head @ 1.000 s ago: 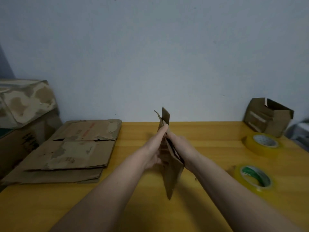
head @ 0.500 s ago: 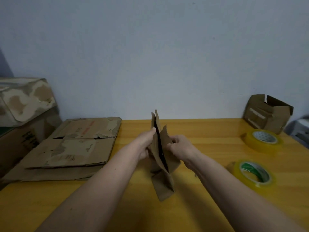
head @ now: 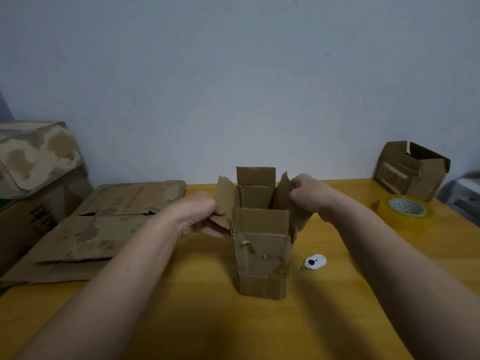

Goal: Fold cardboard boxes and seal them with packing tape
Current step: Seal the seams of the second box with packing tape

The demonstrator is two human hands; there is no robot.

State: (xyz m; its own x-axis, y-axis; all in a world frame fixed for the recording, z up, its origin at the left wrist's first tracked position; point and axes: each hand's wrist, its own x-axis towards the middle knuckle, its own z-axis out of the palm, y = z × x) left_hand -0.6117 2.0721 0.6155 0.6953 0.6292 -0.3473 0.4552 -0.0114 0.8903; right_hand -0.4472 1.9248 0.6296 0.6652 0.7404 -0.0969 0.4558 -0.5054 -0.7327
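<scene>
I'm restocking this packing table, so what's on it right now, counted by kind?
Opened boxes: 2, the box gripped by the left hand and right hand, and the far box
Flat cardboard stack: 1
Tape roll: 1
Small white object: 1
Total: 5

I have one view only, from the head camera. It looks forward and down across the tabletop (head: 181,320) toward the wall (head: 233,87), close above my forearms, wide-angle, with the box (head: 261,253) near the centre of frame.
</scene>
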